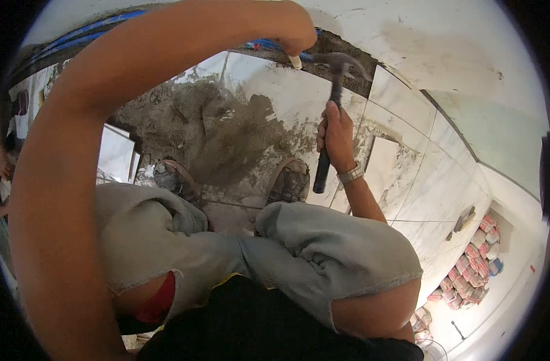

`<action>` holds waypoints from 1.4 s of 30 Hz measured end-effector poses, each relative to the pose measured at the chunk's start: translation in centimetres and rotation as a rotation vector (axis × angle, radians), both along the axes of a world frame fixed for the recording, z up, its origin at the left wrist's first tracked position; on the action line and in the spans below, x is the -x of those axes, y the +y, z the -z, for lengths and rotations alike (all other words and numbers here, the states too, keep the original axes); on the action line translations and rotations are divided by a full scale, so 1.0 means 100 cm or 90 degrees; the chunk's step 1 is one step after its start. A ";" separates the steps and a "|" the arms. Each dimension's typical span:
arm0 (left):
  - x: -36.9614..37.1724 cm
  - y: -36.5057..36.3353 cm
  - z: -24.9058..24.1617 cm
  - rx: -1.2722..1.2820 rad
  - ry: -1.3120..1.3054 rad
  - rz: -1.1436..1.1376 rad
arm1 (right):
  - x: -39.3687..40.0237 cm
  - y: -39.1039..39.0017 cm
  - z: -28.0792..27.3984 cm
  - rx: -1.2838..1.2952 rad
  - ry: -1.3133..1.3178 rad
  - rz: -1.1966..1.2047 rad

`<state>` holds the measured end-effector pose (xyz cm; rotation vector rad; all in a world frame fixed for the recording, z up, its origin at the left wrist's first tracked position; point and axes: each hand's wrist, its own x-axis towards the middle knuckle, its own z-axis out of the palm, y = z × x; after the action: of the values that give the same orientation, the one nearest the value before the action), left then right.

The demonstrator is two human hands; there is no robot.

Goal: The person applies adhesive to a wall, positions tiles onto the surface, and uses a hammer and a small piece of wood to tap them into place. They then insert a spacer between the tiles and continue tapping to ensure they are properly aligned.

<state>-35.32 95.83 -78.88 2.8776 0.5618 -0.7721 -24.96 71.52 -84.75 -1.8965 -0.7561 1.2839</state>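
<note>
My right hand (pixel 338 135) is wrapped round the black handle of a claw hammer (pixel 322 171), whose metal head is raised by the wall's base. Across the top reaches my left arm, ending in my left hand (pixel 296 30), closed at the dark channel (pixel 360 72) along the wall. A short pale rod (pixel 295 61) sticks out under its fingers, close to the hammer head; the rest of it is hidden in the hand. Blue tubing (pixel 76 39) runs along this channel.
Wet grey mortar (pixel 221 129) covers floor tiles between my sandalled feet (pixel 290 180). Loose white tiles (pixel 116 155) lie at left, and a narrow tile piece (pixel 380 159) at right. Red-and-white bags (pixel 470 262) are piled far right. Another person's arm (pixel 1 141) shows at the left edge.
</note>
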 end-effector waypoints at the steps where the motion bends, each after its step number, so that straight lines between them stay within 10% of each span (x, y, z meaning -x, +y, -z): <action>1: -0.010 0.002 -0.005 -0.007 0.081 0.044 | 0.003 -0.002 0.003 -0.054 0.009 0.045; 12: 0.068 0.085 0.048 0.233 -0.112 0.064 | 0.009 -0.015 0.020 -0.082 0.103 0.138; 15: 0.063 0.046 0.045 0.287 -0.178 -0.155 | 0.002 -0.007 0.015 -0.076 0.072 0.128; 30: 0.020 0.038 0.029 0.233 -0.118 0.079 | -0.033 0.022 -0.022 0.020 -0.061 -0.044; 32: 0.000 0.053 0.061 0.176 0.094 0.208 | -0.027 0.015 -0.027 -0.058 -0.042 0.070; 42: 0.028 0.039 0.018 0.275 0.001 -0.039 | -0.028 0.010 -0.027 -0.066 0.001 0.110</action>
<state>-38.14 99.72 -80.68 2.4528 0.4182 -0.7754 -22.21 72.50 -82.03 -1.8339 -0.6308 1.1175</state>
